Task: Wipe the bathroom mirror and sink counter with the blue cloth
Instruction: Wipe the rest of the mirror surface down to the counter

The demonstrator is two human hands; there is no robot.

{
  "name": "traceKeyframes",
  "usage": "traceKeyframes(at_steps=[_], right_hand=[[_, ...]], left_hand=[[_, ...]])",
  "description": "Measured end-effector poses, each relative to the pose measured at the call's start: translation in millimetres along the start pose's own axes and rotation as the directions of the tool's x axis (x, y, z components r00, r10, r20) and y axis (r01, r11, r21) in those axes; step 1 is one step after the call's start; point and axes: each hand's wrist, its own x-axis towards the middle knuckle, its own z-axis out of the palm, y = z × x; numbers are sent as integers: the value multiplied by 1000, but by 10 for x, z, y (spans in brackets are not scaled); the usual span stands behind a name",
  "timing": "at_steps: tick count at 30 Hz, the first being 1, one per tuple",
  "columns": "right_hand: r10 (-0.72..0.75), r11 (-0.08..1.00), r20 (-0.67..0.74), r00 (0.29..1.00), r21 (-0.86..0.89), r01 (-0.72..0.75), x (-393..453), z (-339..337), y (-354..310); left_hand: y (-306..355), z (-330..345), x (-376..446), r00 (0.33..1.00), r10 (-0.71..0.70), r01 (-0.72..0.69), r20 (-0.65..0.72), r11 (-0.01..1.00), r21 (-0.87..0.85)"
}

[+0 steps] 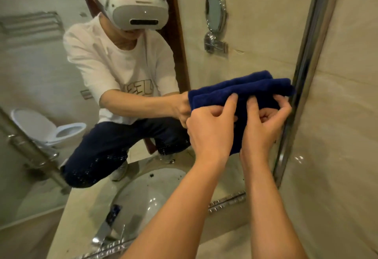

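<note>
The folded blue cloth [241,95] is held up against the bathroom mirror [255,39], near the mirror's chrome right frame [306,58]. My left hand [212,129] pinches the cloth's left part between thumb and curled fingers. My right hand [263,123] grips its right part, fingers curled round the edge close to the frame. The cloth's upper half and a person with a headset show as a reflection in the glass. Low in the glass the sink basin [147,195] and the counter [81,207] are reflected, below my forearms.
The reflection shows a round shaving mirror [215,11] on its wall bracket, a toilet [51,129] at the left, a grab rail [34,152] and the faucet [108,224]. A beige tiled wall [337,136] stands right of the mirror frame.
</note>
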Motion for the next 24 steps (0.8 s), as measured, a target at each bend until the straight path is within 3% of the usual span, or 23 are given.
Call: traceKeyframes(at_steps=[5, 8, 14, 18, 24], right_hand=[[-86, 995, 121, 989, -41, 92, -398, 225, -82], [-51, 997, 171, 984, -49, 60, -350, 153, -94], [-90, 989, 32, 995, -117, 93, -498, 264, -77], [-94, 981, 40, 995, -166, 99, -856, 415, -68], [-166, 945, 269, 949, -232, 231, -1361, 578, -175]], left_hand=[[-103, -475, -51, 991, 64, -70, -115, 996, -48], [-92, -441, -82, 986, 109, -100, -126, 992, 73], [-116, -537, -85, 984, 135, -121, -120, 986, 113], [-197, -886, -131, 980, 122, -101, -160, 986, 132], [-348, -1494, -217, 945, 53, -30, -322, 997, 76]])
